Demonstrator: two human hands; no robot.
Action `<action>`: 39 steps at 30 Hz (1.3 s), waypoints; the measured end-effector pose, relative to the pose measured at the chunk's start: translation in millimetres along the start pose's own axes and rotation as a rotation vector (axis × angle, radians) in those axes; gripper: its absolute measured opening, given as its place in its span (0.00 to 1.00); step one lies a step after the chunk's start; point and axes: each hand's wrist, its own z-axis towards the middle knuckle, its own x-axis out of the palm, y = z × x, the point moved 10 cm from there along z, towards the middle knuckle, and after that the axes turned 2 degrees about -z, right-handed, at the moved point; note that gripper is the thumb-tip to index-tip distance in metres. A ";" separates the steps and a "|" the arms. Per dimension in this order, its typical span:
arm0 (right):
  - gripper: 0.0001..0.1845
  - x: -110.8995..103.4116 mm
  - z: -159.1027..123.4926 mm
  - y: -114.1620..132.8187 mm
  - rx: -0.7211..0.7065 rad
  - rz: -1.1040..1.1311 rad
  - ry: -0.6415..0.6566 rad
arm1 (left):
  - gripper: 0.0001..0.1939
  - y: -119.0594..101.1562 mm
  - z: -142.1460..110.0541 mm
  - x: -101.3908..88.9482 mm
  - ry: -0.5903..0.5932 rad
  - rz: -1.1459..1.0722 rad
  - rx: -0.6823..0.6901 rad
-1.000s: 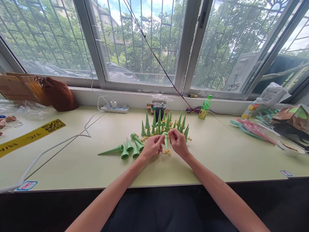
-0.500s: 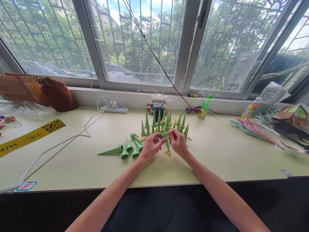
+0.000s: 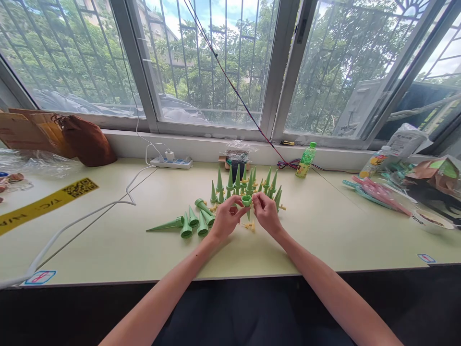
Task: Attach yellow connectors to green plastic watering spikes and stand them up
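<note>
A hollow green plastic watering spike (image 3: 247, 199) is pinched in my left hand (image 3: 226, 216), its round open end tilted up toward me and its tip pointing down. My right hand (image 3: 265, 213) is closed close beside the spike's rim; whatever its fingertips hold is hidden. Below the spike, small yellow valve pieces (image 3: 252, 226) lie on the table. To the left, several loose green spikes (image 3: 186, 228) lie or lean in a pile. Behind my hands, upright green spikes (image 3: 229, 181) stand in a group, with yellow pieces sticking out near some bases.
The pale table (image 3: 309, 250) runs below barred windows. A white power strip (image 3: 173, 163) with a cable is at the back left, near a brown bag (image 3: 86, 142). A green-capped bottle (image 3: 306, 161) stands behind. At right are plastic bags (image 3: 382, 194) and a bowl (image 3: 430, 222).
The spike between my hands has turned, so its open end now faces up toward me instead of sideways. More of the yellow pieces below shows. Both hands stay nearly in place.
</note>
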 end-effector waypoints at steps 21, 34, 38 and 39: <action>0.16 4.8 -3.2 6.9 -0.085 0.028 0.040 | 0.35 28.7 -5.9 21.3 0.189 -0.369 -0.400; 0.16 -1.7 -0.5 6.9 -0.088 0.013 0.004 | 0.29 29.1 -13.6 34.6 0.321 -0.378 -0.448; 0.17 -4.3 0.1 9.1 -0.096 0.001 -0.011 | 0.28 29.7 -18.4 39.9 0.372 -0.390 -0.487; 0.17 -4.7 0.2 10.2 -0.100 -0.001 -0.013 | 0.28 30.1 -19.3 40.5 0.378 -0.389 -0.498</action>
